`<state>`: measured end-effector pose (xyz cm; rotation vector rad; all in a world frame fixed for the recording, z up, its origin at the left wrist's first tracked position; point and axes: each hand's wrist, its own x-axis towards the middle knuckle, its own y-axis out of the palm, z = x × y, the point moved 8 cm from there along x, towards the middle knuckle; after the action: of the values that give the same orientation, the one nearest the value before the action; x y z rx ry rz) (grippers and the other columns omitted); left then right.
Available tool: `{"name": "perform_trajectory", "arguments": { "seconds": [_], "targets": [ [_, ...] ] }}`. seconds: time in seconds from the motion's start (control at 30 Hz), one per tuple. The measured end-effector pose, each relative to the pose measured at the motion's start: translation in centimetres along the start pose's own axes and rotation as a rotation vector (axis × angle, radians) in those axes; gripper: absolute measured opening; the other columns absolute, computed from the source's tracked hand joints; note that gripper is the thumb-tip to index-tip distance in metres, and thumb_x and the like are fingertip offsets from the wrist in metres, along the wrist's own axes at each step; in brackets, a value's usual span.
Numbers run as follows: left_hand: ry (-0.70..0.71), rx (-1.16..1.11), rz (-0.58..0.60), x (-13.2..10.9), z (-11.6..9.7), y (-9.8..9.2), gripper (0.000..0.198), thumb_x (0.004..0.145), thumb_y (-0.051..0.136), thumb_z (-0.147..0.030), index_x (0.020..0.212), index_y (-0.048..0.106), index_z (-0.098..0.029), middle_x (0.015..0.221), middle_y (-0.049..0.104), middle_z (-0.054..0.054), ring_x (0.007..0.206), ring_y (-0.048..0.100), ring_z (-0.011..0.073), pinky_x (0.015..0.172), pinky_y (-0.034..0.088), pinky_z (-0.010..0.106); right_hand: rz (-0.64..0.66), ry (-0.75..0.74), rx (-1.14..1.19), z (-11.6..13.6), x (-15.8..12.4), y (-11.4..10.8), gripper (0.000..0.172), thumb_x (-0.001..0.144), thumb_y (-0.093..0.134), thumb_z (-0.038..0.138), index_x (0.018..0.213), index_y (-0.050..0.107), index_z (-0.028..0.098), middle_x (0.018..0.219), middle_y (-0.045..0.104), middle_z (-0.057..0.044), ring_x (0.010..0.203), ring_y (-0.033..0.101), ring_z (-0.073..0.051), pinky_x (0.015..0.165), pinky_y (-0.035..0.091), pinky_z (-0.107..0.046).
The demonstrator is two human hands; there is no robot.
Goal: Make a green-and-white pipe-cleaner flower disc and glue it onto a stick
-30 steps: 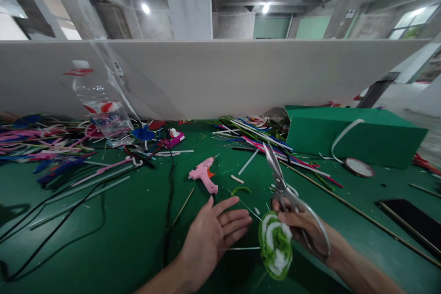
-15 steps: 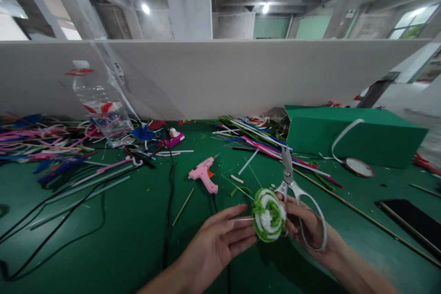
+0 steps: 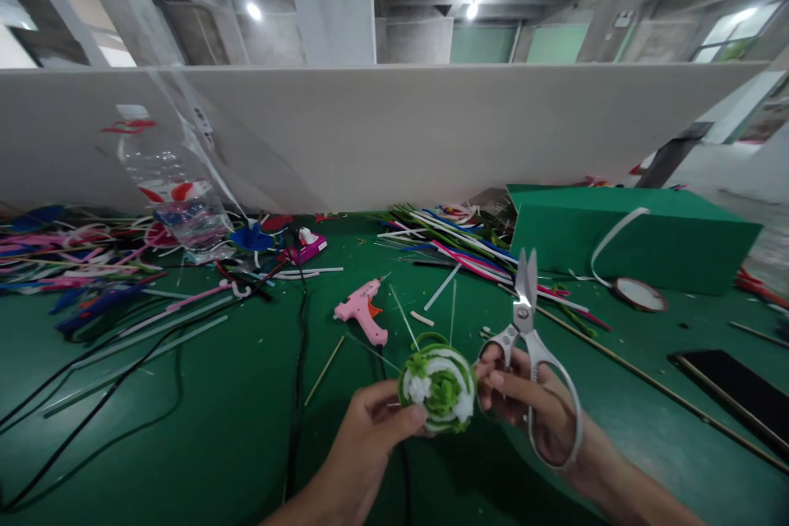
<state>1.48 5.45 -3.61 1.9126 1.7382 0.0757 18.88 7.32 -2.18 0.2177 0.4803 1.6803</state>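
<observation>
A round green and white pipe-cleaner coil (image 3: pixel 439 388) is held over the green table (image 3: pixel 203 427). My left hand (image 3: pixel 370 440) is closed on its left edge, thumb on the front. My right hand (image 3: pixel 530 411) has its fingers through the handles of metal scissors (image 3: pixel 528 329), blades closed and pointing up, and its fingertips touch the coil's right edge. Thin wire ends stick up from the coil.
A pink glue gun (image 3: pixel 362 311) lies just beyond the hands, its black cord (image 3: pixel 297 378) running toward me. Coloured pipe cleaners (image 3: pixel 468 251) are heaped at the back, with a plastic bottle (image 3: pixel 176 193), a green box (image 3: pixel 629 237), a tape roll (image 3: pixel 639 293) and a dark phone (image 3: pixel 736 386).
My left hand went from open to closed on the coil. The coil shifted left from my right hand toward the left, and the scissors swung upright.
</observation>
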Motion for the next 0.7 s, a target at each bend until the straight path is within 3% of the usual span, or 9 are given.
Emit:
{"name": "perform_trajectory", "arguments": {
  "seconds": [0.13, 0.47, 0.7],
  "targets": [
    [-0.036, 0.003, -0.029, 0.1, 0.4, -0.1, 0.025, 0.057, 0.081, -0.024, 0.079, 0.072, -0.015, 0.078, 0.072, 0.007, 0.078, 0.063, 0.0214, 0.073, 0.048, 0.033, -0.028, -0.078, -0.118, 1.0, 0.0, -0.6, 0.025, 0.070, 0.072, 0.029, 0.085, 0.056, 0.018, 0.074, 0.061, -0.001, 0.056, 0.052, -0.010, 0.043, 0.034, -0.018],
    [-0.057, 0.020, 0.006, 0.2, 0.2, 0.6, 0.025, 0.057, 0.080, -0.024, 0.079, 0.073, -0.013, 0.081, 0.073, 0.009, 0.079, 0.064, 0.0235, 0.074, 0.049, 0.035, 0.066, -0.084, -0.144, -0.5, -0.1, 0.1, 0.023, 0.073, 0.070, 0.030, 0.088, 0.056, 0.018, 0.070, 0.051, 0.003, 0.054, 0.043, -0.008, 0.045, 0.029, -0.020],
    [-0.081, 0.074, 0.114, 0.3, 0.2, 1.5, 0.026, 0.063, 0.077, -0.030, 0.079, 0.073, -0.010, 0.076, 0.073, 0.012, 0.071, 0.065, 0.0212, 0.062, 0.051, 0.028, 0.065, -0.065, -0.237, -0.4, -0.4, 0.0, 0.026, 0.075, 0.068, 0.032, 0.094, 0.057, 0.019, 0.077, 0.051, 0.002, 0.054, 0.040, -0.007, 0.047, 0.031, -0.020]
  ]
}}
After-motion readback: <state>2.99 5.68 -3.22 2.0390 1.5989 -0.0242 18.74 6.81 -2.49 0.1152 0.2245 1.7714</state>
